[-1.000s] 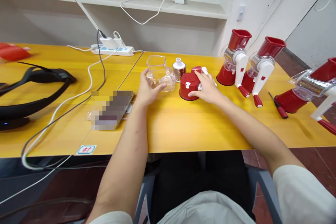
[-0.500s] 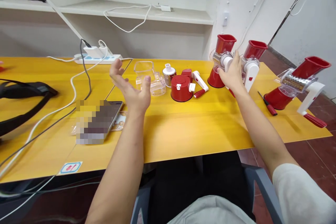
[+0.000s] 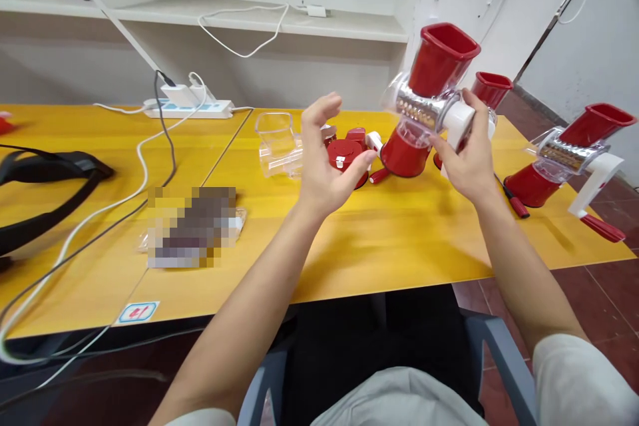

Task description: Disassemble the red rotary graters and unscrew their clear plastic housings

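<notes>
Clock positions are taken from the left hand [image 3: 320, 180], with twelve pointing away from the person. A red and silver grater [image 3: 418, 110] is found at two o'clock, held by the right hand [image 3: 470, 166]. The fingers of that hand are closed about its white crank [image 3: 456, 123]. The grater is tilted, its hopper leaning toward one o'clock; whether its base is fully clear of the surface [image 3: 399, 233] cannot be told with certainty.

The fingers of the left hand are spread wide, with the thumb well parted from them. Beyond the thumb, between one and two o'clock, a loose red base [image 3: 343, 152] is partly covered from view; contact with it cannot be confirmed. A transparent housing [image 3: 276, 140] is noted at ten o'clock, partly hidden by the same hand.

A second grater [image 3: 492, 85] is stood at two o'clock, behind the right hand. A third grater [image 3: 566, 150] is placed at three o'clock, well apart, with a red-handled tool [image 3: 518, 205] laid just beside its base. A white power strip [image 3: 217, 109] is seen at ten o'clock, with cables plugged in.
</notes>
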`<state>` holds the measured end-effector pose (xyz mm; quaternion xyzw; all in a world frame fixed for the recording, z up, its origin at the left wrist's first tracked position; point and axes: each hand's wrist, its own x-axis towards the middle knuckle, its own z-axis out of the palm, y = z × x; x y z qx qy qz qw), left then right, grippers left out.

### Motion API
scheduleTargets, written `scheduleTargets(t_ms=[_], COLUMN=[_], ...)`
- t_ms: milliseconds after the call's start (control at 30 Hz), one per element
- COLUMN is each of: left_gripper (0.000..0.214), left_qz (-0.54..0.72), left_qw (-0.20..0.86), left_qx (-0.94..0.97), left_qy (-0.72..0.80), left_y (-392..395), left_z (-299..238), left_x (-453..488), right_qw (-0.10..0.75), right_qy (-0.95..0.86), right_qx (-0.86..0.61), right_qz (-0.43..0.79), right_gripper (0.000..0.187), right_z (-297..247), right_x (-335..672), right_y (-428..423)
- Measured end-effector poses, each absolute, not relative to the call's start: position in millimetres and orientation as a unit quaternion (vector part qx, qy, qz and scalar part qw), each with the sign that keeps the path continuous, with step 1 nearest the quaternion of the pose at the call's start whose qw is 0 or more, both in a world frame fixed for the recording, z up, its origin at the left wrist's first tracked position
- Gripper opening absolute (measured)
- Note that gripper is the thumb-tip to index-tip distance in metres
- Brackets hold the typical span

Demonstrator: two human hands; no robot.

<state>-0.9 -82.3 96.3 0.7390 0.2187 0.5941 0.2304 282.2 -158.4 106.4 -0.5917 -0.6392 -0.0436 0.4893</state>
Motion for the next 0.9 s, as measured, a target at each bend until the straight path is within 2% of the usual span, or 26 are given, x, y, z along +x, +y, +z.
scheduleTargets(t_ms=[100, 200, 300, 400, 467, 533, 600, 633, 700, 733, 800, 833, 900], left_gripper=[0.095, 0.101, 0.096, 0.094, 0.097, 0.099, 0.099, 0.100, 0.101, 0.102, 0.105, 0.107, 0.109], left_qz=[0.551, 0.465, 0.419, 0.443, 0.459, 0.467, 0.466, 0.467, 0.474, 0.480, 0.491, 0.490, 0.480], left_qw=[0.289, 0.370, 0.426, 0.449, 0.456, 0.451, 0.432, 0.420, 0.395, 0.385, 0.378, 0.382, 0.399], left_qx=[0.760, 0.791, 0.787, 0.760, 0.745, 0.742, 0.752, 0.758, 0.766, 0.768, 0.764, 0.762, 0.757], left_qy=[0.188, 0.146, 0.150, 0.158, 0.161, 0.167, 0.174, 0.177, 0.179, 0.179, 0.180, 0.184, 0.194], left_y=[-98, -113, -121, -124, -126, -130, -134, -136, -137, -136, -135, -134, -132], left_z=[125, 138, 130, 117, 112, 111, 110, 110, 106, 104, 99, 98, 97], left_x=[4, -5, -14, -17, -16, -15, -15, -16, -18, -19, -22, -23, -25], right_qw=[0.483, 0.471, 0.465, 0.441, 0.409, 0.409, 0.452, 0.441, 0.347, 0.306, 0.264, 0.284, 0.408], right_qy=[-0.685, -0.691, -0.691, -0.707, -0.739, -0.770, -0.775, -0.795, -0.843, -0.865, -0.876, -0.865, -0.806], right_qx=[-0.537, -0.498, -0.480, -0.470, -0.453, -0.433, -0.423, -0.408, -0.408, -0.394, -0.394, -0.404, -0.424], right_qz=[0.097, 0.230, 0.277, 0.292, 0.285, 0.229, 0.126, 0.082, 0.048, 0.059, 0.083, 0.083, 0.066], right_gripper=[0.093, 0.089, 0.083, 0.084, 0.088, 0.084, 0.063, 0.053, 0.022, 0.015, 0.030, 0.033, 0.032], right_z=[108, 95, 79, 78, 94, 122, 157, 174, 205, 218, 241, 251, 266], right_x=[270, 254, 242, 243, 248, 250, 241, 233, 212, 203, 191, 190, 199], right_y=[-200, -226, -232, -227, -223, -221, -220, -219, -217, -217, -216, -215, -207])
